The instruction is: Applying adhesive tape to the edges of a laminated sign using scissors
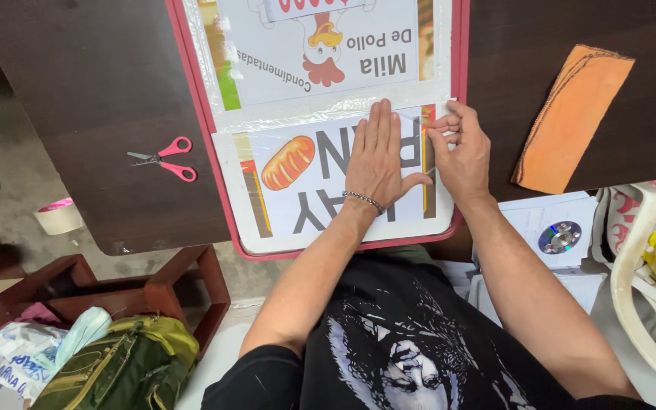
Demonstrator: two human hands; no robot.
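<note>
Left hand point(377, 163) lies flat, grip open, fingers together and pointing to the top of the frame, palm pressed on the lower sheet point(320, 182) near its right end. Right hand point(461, 152) sits just beside it at the sheet's right edge, fingers curled in a pinch; whether that grip closes on tape, the sheet's edge or nothing cannot be told. The sheet is white with grey block letters and an orange bread picture at its left, and it lies in the centre of the frame on a red-rimmed board point(210, 137). An upper sheet point(328, 53) with a cartoon chicken fills the board above it, under wrinkled clear film. The board's lower edge overhangs the near edge of the dark surface point(100, 83), close to the person's body. Left of the board the surface is mostly bare, with only pink scissors point(165, 158) well apart from the hands. Right of the board an orange cloth point(575, 118) lies tilted, near the right hand but not touching it.
</note>
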